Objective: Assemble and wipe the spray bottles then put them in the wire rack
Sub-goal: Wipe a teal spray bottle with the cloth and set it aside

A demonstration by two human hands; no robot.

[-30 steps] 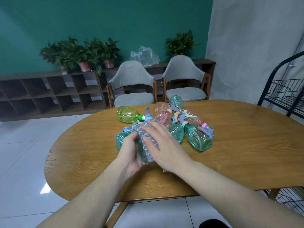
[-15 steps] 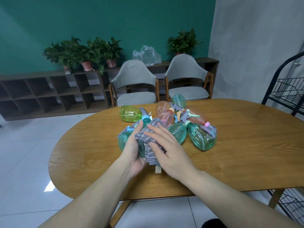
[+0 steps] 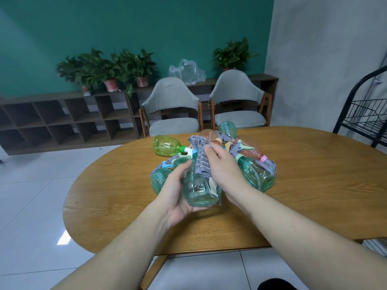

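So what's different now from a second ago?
The left hand has lifted the teal bottle off the pile toward the camera, its base now facing us. The right hand has slid the grey cloth up to the bottle's neck. Both hands keep their hold. The other bottles on the table and the rack stayed put.

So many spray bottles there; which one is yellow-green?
The yellow-green clear plastic bottle lying on its side at the pile's far left, with a green and white neck; the rest are teal or pink.

Even, soft indoor light, sharp focus, wide-angle bending at edges, floor (image 3: 62, 237) glare.
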